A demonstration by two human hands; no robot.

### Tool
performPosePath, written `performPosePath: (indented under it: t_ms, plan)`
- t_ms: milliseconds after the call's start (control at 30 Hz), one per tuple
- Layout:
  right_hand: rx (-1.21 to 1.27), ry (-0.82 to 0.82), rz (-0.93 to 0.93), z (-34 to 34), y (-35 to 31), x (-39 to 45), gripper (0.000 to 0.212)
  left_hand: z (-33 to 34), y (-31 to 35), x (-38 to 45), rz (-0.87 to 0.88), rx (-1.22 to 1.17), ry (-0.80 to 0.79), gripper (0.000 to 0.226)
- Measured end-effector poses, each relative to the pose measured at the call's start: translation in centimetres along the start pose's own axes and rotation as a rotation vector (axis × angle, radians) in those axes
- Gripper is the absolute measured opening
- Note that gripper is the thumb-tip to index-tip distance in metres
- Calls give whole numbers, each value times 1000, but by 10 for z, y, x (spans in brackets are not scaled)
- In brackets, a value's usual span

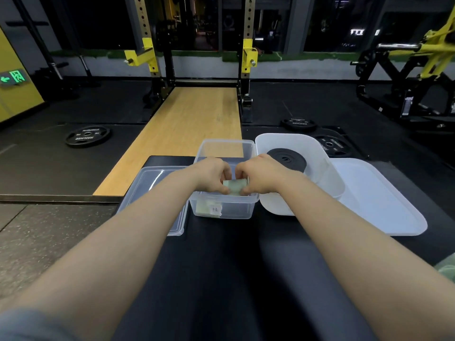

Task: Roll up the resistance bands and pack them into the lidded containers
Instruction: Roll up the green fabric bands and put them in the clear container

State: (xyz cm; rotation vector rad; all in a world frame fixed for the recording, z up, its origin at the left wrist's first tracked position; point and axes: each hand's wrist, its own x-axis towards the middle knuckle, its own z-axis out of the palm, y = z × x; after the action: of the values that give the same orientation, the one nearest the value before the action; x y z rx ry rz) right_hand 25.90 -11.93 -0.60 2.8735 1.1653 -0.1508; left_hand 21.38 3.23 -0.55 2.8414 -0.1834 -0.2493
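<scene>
A pale green rolled resistance band [235, 187] sits at the mouth of a clear plastic container [227, 146] on a black bench. My left hand [211, 175] and my right hand [257, 177] both grip the band from either side, fingers curled around it. A small white label [215, 209] is stuck on the container's front wall. To the right, a white container [278, 205] holds a coiled black band [286, 158]. A clear lid [147, 190] lies left of the clear container, and a white lid [379, 203] lies at the far right.
The black padded bench [221, 267] runs toward me under both arms. Beyond it lie a wooden lifting platform [187, 129], a yellow squat rack [147, 55] and weight plates [87, 136] on the dark gym floor. Some green fabric [446, 267] shows at the right edge.
</scene>
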Motion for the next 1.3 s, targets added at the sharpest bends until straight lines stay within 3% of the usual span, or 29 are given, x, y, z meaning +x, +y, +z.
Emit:
performPosePath:
  t_ms: [200, 533, 767, 900, 1100, 1300]
  plan:
    - [-85, -255, -47, -8, -11, 10, 23, 11, -3, 12, 24, 62, -113, 26]
    - [-128, -291, -73, -2, -16, 18, 4, 6, 0, 11, -1, 5, -305, 26]
    - [-76, -418, -79, -6, -14, 18, 28, 7, -6, 9, -58, -68, -370, 29]
    - [-4, -437, -90, -6, -14, 17, 22, 10, -4, 12, -83, 0, -423, 29]
    - [111, -254, -92, -9, -2, 11, 15, 2, -7, 11, 8, -82, -223, 27]
    - [-181, 126, -122, -13, -1, 11, 25, -1, -11, 13, 79, -40, 155, 28]
